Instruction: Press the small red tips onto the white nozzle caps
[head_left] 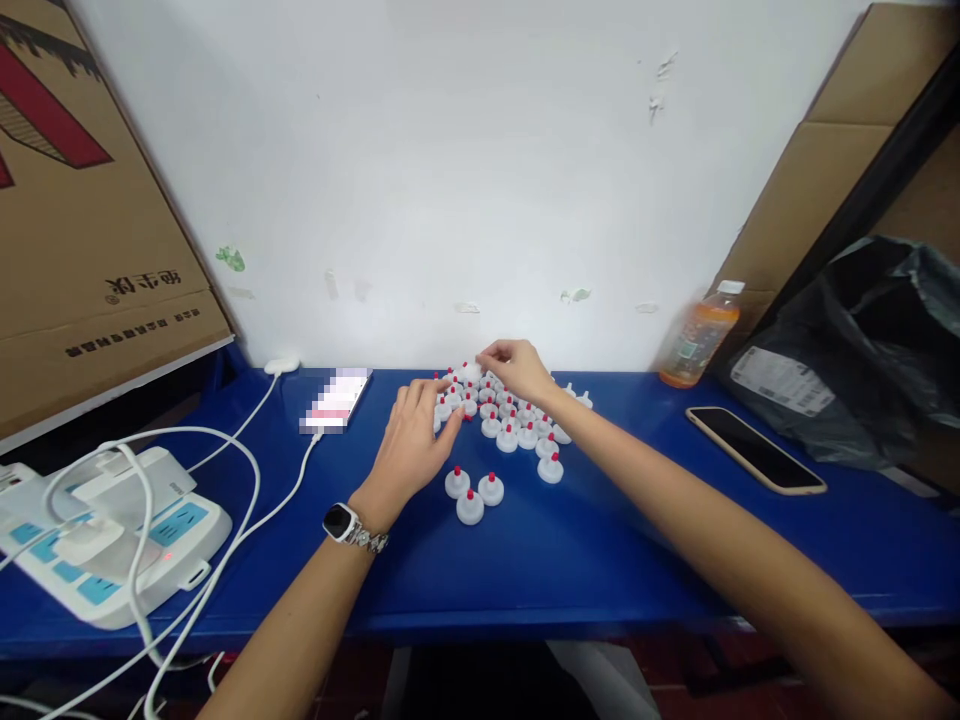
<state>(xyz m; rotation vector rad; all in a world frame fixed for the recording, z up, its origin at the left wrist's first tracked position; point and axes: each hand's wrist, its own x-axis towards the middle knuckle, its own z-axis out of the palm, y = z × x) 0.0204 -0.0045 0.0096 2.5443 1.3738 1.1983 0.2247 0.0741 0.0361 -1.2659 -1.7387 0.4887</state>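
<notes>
Several white round nozzle caps with red tips [507,438] cluster on the blue table by the wall. Their small nozzles point up. My left hand [412,440], palm down, rests at the cluster's left edge with fingers stretched and thumb apart, touching or just above the caps there. At the back of the pile, my right hand [521,368] has thumb and fingers pinched at a white cap [472,371], whose details are blurred. Three red-tipped caps [469,507] stand apart, nearer the table's front. My right hand and forearm hide part of the pile's right side.
On the left are a power strip [172,530] with looped white cables and a charging phone [337,400]. To the right stand an orange drink bottle [701,335], another phone [754,450] and a dark plastic bag [847,350]. Cardboard boxes [97,240] flank both sides.
</notes>
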